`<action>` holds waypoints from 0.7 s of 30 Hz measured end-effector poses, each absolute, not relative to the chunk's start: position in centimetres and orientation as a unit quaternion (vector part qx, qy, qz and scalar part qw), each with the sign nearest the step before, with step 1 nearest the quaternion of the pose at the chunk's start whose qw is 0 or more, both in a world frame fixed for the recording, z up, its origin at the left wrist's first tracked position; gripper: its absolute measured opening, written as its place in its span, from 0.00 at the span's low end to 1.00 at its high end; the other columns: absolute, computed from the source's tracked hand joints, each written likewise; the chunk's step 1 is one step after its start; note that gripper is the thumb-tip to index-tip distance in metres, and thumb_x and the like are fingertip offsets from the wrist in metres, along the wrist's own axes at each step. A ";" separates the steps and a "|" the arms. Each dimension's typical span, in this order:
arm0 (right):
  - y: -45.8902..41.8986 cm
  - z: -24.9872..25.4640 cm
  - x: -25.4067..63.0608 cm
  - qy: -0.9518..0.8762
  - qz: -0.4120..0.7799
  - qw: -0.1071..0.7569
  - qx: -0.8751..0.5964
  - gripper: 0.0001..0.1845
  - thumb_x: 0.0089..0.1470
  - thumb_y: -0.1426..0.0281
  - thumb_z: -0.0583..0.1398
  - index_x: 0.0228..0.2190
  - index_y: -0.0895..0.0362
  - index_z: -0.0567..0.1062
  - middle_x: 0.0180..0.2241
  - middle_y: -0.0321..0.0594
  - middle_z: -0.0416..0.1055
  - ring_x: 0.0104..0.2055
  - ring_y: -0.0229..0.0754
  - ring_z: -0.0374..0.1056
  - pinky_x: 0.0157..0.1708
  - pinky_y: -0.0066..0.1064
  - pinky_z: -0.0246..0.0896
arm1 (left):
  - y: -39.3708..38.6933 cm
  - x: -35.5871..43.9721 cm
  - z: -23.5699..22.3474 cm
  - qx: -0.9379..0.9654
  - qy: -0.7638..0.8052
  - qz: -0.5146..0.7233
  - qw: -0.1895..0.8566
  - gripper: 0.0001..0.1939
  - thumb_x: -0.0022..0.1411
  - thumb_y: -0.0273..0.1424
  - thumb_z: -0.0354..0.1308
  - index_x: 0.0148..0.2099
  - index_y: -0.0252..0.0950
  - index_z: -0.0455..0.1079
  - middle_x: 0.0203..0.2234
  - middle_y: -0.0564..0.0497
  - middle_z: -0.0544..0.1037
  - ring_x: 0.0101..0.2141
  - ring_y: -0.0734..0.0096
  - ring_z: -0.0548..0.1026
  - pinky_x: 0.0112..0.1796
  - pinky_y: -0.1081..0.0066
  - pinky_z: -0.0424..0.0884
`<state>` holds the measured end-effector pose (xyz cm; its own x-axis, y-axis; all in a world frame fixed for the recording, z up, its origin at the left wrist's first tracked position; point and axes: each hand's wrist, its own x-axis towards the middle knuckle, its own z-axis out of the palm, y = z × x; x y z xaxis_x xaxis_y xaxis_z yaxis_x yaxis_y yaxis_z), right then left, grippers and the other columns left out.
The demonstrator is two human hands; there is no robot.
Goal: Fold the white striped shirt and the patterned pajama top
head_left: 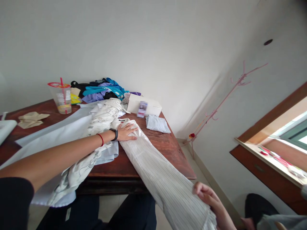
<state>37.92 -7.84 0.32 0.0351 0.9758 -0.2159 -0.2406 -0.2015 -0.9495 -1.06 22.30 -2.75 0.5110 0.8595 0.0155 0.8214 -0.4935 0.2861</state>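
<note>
Head view: left hand (127, 132) is pressing flat, fingers spread, just below the collar (124, 120) of a striped shirt (158, 163), probably anchoring it on the table (165, 145). Right hand (206, 195) is pinching the shirt's side edge past the tabletop, likely keeping the overhanging part taut. I'm seeing a patterned shirt (103, 119) lying just left; folded cloth (157, 124) is sitting beside a white box (133, 103), apparently out of the way.

Cannot follow the striped shirt (163, 166) past the bottom edge, nor see the whole right hand (211, 198) beside it. Cannot make out the pixelated patch (142, 109) on the white box (154, 110) or the small print (67, 95) on the cup (64, 103). Cannot name the white object (6, 131) cut off at left, nor the blurred red things (275, 156) on the windowsill (250, 147).
</note>
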 end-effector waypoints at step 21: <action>-3.5 6.0 30.9 -0.281 0.609 0.608 -0.426 0.11 0.52 0.67 0.69 0.39 0.54 0.81 0.34 0.38 0.81 0.34 0.47 0.78 0.37 0.37 0.77 | -5.2 10.7 2.6 0.817 0.225 0.418 0.326 0.61 0.52 0.32 0.72 0.77 0.41 0.36 0.70 0.41 0.56 0.66 0.50 0.62 0.65 0.57 0.60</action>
<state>30.93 -3.49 5.96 0.1011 0.9790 -0.1768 -0.5010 -0.1035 -0.8593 10.71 -5.24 2.64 0.5487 0.6405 0.5373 0.0946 -0.6861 0.7214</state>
